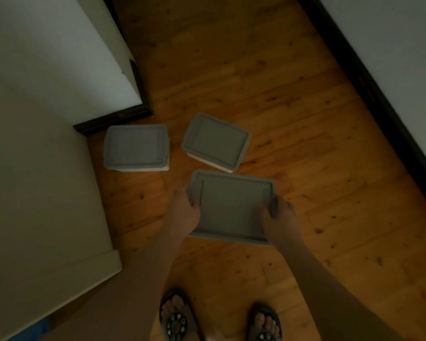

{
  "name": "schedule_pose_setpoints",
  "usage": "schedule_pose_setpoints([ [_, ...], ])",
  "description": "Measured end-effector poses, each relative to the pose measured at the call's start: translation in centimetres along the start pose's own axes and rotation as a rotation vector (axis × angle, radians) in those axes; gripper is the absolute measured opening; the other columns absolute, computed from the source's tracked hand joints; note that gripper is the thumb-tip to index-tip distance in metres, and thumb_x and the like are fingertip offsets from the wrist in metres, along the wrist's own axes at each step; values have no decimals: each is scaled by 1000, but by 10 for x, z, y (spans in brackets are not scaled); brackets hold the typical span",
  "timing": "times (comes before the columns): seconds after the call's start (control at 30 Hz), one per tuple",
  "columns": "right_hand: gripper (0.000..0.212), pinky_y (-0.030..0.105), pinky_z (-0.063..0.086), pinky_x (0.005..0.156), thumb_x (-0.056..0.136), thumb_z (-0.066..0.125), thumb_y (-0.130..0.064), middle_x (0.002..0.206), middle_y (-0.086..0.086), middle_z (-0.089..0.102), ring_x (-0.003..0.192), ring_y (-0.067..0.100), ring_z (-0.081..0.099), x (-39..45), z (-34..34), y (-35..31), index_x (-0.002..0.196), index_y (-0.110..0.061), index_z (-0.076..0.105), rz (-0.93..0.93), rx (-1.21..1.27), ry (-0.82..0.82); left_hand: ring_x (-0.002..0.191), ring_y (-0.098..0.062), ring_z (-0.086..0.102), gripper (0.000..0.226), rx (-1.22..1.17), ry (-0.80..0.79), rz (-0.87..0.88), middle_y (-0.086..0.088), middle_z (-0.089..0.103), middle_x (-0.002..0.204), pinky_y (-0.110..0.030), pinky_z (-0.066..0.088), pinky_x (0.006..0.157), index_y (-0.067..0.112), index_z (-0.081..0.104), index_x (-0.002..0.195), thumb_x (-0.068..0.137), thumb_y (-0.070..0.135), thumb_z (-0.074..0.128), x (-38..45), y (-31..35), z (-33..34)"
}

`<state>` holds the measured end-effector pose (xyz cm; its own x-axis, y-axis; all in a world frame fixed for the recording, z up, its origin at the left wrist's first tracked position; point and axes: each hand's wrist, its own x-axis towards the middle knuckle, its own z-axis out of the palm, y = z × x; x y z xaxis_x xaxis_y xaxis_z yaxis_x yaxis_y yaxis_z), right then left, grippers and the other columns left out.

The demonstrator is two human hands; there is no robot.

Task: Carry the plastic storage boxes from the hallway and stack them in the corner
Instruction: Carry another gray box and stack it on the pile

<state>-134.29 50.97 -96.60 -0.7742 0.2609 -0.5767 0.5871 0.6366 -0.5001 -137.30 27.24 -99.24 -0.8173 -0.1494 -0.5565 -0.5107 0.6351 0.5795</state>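
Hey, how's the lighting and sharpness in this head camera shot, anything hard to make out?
Head view: dim and underexposed, with a warm cast on the wood floor; soft throughout, so the lid of the held box and both hands, left hand and right hand, lack fine detail; the wide lens bends the wall edges; no glare.

matt grey plastic lids (231, 205) on three storage boxes; glossy knotty pine floorboards (293, 119); at 9 o'clock, smooth painted wall (35, 180).
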Motion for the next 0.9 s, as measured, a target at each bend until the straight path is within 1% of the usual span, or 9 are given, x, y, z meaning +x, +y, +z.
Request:
schedule_pose_setpoints([
  [0.07,63,44,44,102,96,50,-47,141,10,40,122,33,50,-14,-20,-17,148,-15,34,-49,-36,15,118,-23,56,47,2,40,9,-2,56,129,-42,47,102,18,44,138,93,18,58,-16,16,-18],
  [0.13,65,47,46,100,96,49,-48,144,9,38,122,33,50,-24,-36,-31,150,-16,32,-82,-71,22,115,-22,56,50,4,71,19,-2,56,128,-43,48,100,18,43,137,91,20,61,-28,30,-33],
  [0.27,64,44,48,95,97,47,-50,144,8,37,120,32,51,-59,-82,-70,149,-15,32,-166,-114,56,112,-21,57,53,-37,147,52,-5,58,125,-45,49,98,17,42,135,88,27,62,-70,66,-79],
  [0.37,64,42,51,92,97,47,-50,142,5,38,118,29,52,-84,-113,-100,148,-16,33,-231,-116,65,115,-22,54,57,-48,192,74,-6,53,130,-46,48,100,17,39,140,89,29,63,-100,93,-114],
  [0.5,68,44,52,93,94,48,-55,142,2,37,119,25,50,-115,-156,-139,150,-20,30,-309,-132,112,122,-25,51,62,-50,263,108,-8,49,138,-42,45,103,15,35,145,92,30,63,-141,132,-156],
  [0.67,65,38,49,95,94,53,-49,140,4,39,121,24,49,-166,-206,-190,147,-15,35,-429,-143,199,122,-24,51,60,-72,384,119,-6,51,137,-36,44,101,16,38,144,92,33,62,-206,174,-209],
  [0.77,66,36,48,95,94,53,-47,141,3,38,121,23,49,-186,-221,-210,149,-17,34,-491,-107,229,119,-21,52,58,-96,441,138,-3,53,132,-32,43,97,17,41,141,91,33,63,-230,188,-231],
  [0.83,65,37,49,95,94,53,-47,142,4,37,121,23,49,-208,-230,-223,149,-17,33,-525,-95,232,119,-21,52,60,-95,487,133,-3,53,132,-34,43,97,18,41,142,89,36,63,-255,197,-250],
  [0.9,64,37,49,94,95,52,-47,142,4,38,120,23,49,-228,-238,-233,149,-18,34,-546,-82,241,121,-22,49,65,-81,524,126,-4,49,136,-38,43,102,17,37,144,89,41,63,-279,204,-266],
])
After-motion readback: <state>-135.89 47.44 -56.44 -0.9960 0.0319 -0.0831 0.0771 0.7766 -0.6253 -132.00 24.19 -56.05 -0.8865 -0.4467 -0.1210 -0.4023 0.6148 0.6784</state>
